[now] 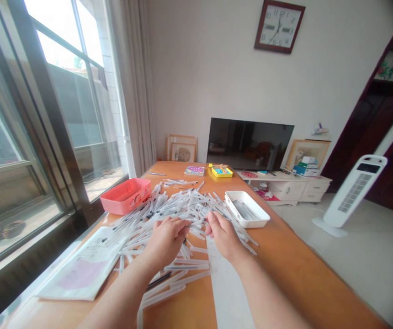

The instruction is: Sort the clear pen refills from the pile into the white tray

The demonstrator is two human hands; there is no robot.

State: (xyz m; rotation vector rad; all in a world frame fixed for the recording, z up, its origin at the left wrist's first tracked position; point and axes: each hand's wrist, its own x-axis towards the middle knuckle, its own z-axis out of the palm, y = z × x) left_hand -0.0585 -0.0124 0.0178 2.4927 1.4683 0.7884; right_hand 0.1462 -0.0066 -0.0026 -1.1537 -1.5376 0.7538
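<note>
A wide heap of translucent pen barrels (183,201), some with black ends, covers the middle of the table. Over its near side my left hand (168,235) is closed, thumb and fingers pinched together. My right hand (223,232) faces it a short way off, also closed in a pinch. Whatever thin piece the fingertips hold is too small to make out against the pens. A white tray (264,217) with several slim grey pen pieces stands just beyond my right hand. Under my right wrist runs a strip of white paper (229,283).
A pink plastic basket (121,198) stands left of the heap. A booklet (83,269) lies at the near left on the wooden table (292,274). Farther back are a purple book (194,170), a yellow box (222,172) and a single pen (157,173). A window borders the left side.
</note>
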